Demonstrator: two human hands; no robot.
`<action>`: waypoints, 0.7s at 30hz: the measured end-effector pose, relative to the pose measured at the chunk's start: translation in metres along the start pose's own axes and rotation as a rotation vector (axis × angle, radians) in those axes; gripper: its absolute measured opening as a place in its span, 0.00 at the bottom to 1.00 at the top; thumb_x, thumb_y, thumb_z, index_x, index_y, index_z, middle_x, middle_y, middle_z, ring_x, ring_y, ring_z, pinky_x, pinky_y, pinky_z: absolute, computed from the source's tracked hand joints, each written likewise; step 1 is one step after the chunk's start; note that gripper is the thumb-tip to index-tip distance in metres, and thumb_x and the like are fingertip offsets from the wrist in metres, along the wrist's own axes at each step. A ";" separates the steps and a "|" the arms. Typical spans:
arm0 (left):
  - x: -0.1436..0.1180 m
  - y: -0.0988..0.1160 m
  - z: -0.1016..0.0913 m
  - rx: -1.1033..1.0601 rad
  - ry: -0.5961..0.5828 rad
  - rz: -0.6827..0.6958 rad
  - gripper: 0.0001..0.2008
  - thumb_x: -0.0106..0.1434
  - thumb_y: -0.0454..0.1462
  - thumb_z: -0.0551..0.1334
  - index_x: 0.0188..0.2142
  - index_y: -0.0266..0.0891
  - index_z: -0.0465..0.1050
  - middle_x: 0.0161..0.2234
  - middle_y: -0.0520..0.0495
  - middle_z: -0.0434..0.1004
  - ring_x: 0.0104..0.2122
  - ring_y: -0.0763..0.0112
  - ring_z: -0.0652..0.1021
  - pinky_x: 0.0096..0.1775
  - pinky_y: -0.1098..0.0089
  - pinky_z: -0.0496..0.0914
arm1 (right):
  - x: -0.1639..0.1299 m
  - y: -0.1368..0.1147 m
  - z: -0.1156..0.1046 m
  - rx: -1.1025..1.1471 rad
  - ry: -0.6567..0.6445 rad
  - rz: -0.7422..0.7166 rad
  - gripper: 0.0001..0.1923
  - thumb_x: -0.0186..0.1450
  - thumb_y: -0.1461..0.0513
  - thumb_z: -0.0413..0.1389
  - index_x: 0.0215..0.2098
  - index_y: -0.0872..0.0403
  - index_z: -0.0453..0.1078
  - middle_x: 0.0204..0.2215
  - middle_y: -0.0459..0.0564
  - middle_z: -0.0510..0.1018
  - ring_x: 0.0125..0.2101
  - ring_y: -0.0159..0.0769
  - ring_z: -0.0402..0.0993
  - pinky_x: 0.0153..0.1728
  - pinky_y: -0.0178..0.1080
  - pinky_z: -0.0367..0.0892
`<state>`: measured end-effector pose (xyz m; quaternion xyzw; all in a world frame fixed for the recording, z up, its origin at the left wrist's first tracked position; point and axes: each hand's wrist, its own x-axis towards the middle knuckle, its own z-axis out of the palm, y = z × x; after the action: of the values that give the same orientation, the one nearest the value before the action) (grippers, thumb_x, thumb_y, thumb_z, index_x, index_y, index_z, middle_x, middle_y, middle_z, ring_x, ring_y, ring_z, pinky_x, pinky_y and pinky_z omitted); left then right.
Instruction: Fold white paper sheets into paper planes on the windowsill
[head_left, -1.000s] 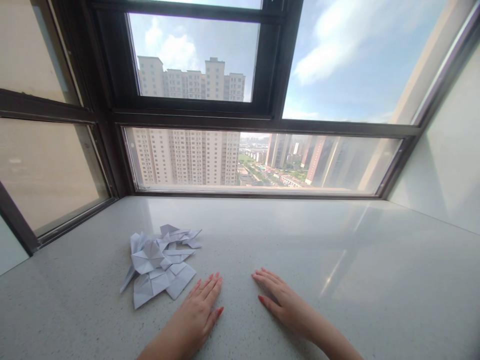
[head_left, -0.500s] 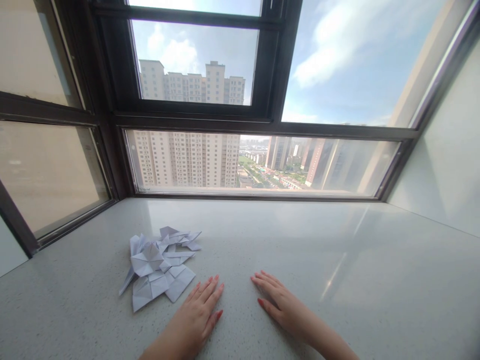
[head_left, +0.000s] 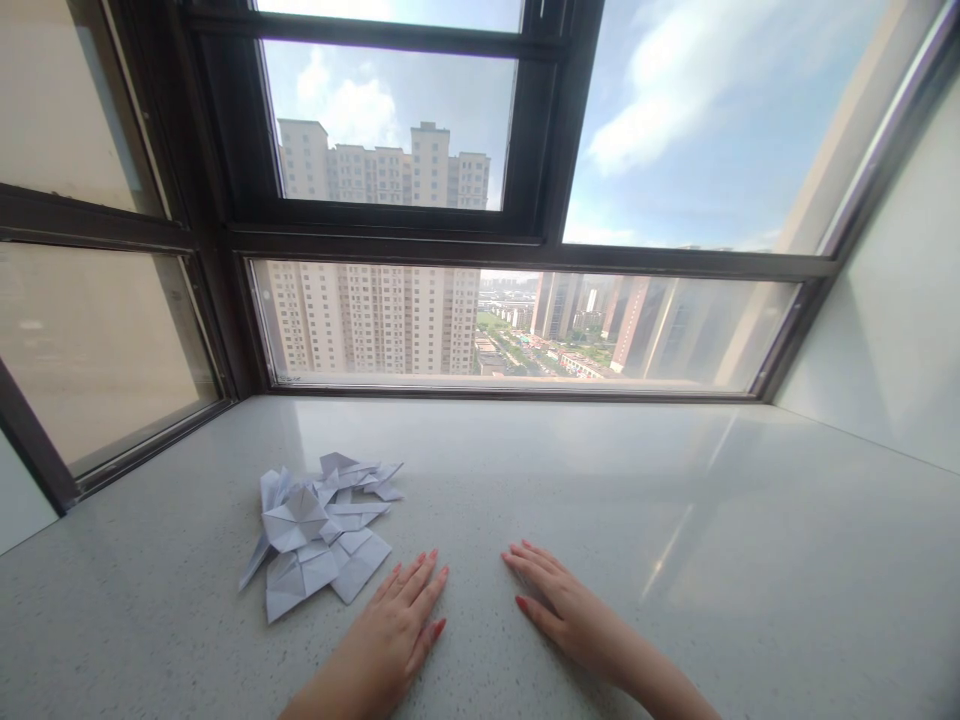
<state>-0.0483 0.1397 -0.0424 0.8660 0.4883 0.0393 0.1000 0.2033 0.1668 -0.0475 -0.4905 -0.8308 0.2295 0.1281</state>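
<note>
My left hand (head_left: 394, 630) lies palm down on the pale speckled sill (head_left: 480, 480), fingers stretched out and thumb apart, holding nothing. Just beyond and left of it is a loose pile of folded white paper pieces (head_left: 300, 575), several of them overlapping. The fingertips are close to the nearest piece but do not appear to touch it. To the right, my right hand (head_left: 566, 615) also rests on the sill with its fingers extended and thumb spread, nothing in it. A gap of bare surface separates the two hands.
A dark-framed window (head_left: 525, 258) rises along the sill's back edge, and a side window (head_left: 105, 350) stands at the left. At the right is a white wall (head_left: 892, 330). Tall buildings (head_left: 375, 320) show outside. Light reflects off the sill's right part.
</note>
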 end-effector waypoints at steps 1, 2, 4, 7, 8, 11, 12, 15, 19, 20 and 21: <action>0.000 0.000 0.000 -0.003 -0.003 -0.001 0.25 0.64 0.45 0.40 0.58 0.40 0.48 0.60 0.43 0.46 0.58 0.64 0.52 0.56 0.57 0.52 | 0.000 0.000 0.000 0.003 0.001 -0.002 0.26 0.62 0.52 0.43 0.56 0.54 0.56 0.58 0.51 0.57 0.58 0.40 0.46 0.58 0.45 0.44; 0.000 0.000 0.000 -0.006 -0.003 -0.002 0.25 0.64 0.45 0.40 0.58 0.40 0.48 0.60 0.43 0.46 0.58 0.64 0.52 0.56 0.57 0.52 | 0.000 0.001 0.000 0.006 0.003 -0.003 0.26 0.62 0.52 0.43 0.56 0.54 0.56 0.58 0.51 0.57 0.58 0.40 0.46 0.58 0.45 0.44; -0.001 0.000 0.000 -0.015 0.000 -0.004 0.25 0.64 0.45 0.40 0.58 0.40 0.49 0.60 0.43 0.46 0.58 0.63 0.52 0.56 0.57 0.52 | 0.000 0.000 0.000 0.008 0.006 -0.004 0.26 0.62 0.52 0.43 0.56 0.53 0.56 0.58 0.51 0.57 0.58 0.40 0.46 0.58 0.45 0.44; -0.001 0.000 0.000 -0.029 0.008 -0.007 0.25 0.64 0.45 0.41 0.58 0.40 0.50 0.60 0.43 0.47 0.58 0.63 0.53 0.55 0.57 0.53 | 0.000 -0.001 0.000 -0.003 0.004 -0.001 0.26 0.62 0.53 0.43 0.56 0.54 0.56 0.57 0.51 0.57 0.58 0.40 0.46 0.58 0.45 0.44; -0.001 0.000 0.000 -0.032 0.010 -0.006 0.25 0.64 0.45 0.41 0.58 0.40 0.49 0.60 0.43 0.47 0.58 0.63 0.53 0.55 0.57 0.53 | 0.000 -0.001 -0.001 -0.006 0.003 0.000 0.26 0.62 0.53 0.43 0.56 0.54 0.56 0.57 0.51 0.57 0.58 0.40 0.46 0.58 0.45 0.45; 0.000 0.001 0.000 -0.029 0.009 -0.005 0.25 0.64 0.45 0.41 0.58 0.40 0.49 0.60 0.42 0.48 0.58 0.63 0.53 0.55 0.57 0.53 | -0.001 -0.002 -0.001 -0.002 0.009 -0.001 0.26 0.62 0.52 0.43 0.56 0.53 0.56 0.57 0.51 0.58 0.58 0.40 0.47 0.57 0.45 0.45; 0.000 0.000 -0.001 -0.027 0.007 -0.005 0.25 0.64 0.45 0.41 0.58 0.40 0.49 0.60 0.42 0.47 0.58 0.63 0.53 0.55 0.57 0.53 | -0.001 -0.002 -0.001 0.000 0.012 -0.002 0.26 0.62 0.52 0.43 0.56 0.53 0.56 0.57 0.51 0.58 0.58 0.40 0.47 0.57 0.45 0.45; 0.000 0.000 -0.001 -0.021 0.011 -0.002 0.24 0.64 0.45 0.40 0.57 0.40 0.51 0.60 0.42 0.48 0.58 0.63 0.53 0.55 0.57 0.53 | 0.000 0.000 0.000 0.000 0.011 -0.007 0.26 0.62 0.52 0.43 0.56 0.53 0.56 0.57 0.51 0.58 0.58 0.40 0.47 0.58 0.45 0.45; -0.001 -0.001 0.001 -0.013 0.021 0.003 0.25 0.64 0.46 0.40 0.58 0.41 0.50 0.60 0.43 0.48 0.58 0.63 0.53 0.55 0.57 0.53 | 0.000 0.001 0.001 -0.008 0.010 -0.010 0.26 0.62 0.52 0.43 0.56 0.54 0.56 0.57 0.51 0.58 0.58 0.40 0.47 0.58 0.45 0.45; -0.001 -0.001 0.001 -0.012 0.021 0.004 0.25 0.64 0.46 0.40 0.58 0.41 0.49 0.60 0.43 0.48 0.58 0.63 0.53 0.55 0.57 0.53 | 0.000 0.001 0.001 -0.010 0.008 -0.009 0.26 0.62 0.52 0.43 0.56 0.54 0.56 0.57 0.51 0.58 0.58 0.40 0.47 0.58 0.45 0.45; -0.001 -0.001 0.002 -0.011 0.020 0.004 0.25 0.64 0.46 0.40 0.58 0.41 0.49 0.60 0.43 0.48 0.58 0.63 0.53 0.55 0.58 0.53 | 0.000 0.001 0.001 -0.011 0.006 -0.008 0.26 0.62 0.52 0.43 0.56 0.54 0.56 0.57 0.51 0.58 0.58 0.40 0.47 0.58 0.45 0.45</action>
<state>-0.0493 0.1391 -0.0442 0.8660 0.4874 0.0509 0.0996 0.2037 0.1671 -0.0485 -0.4887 -0.8335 0.2231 0.1289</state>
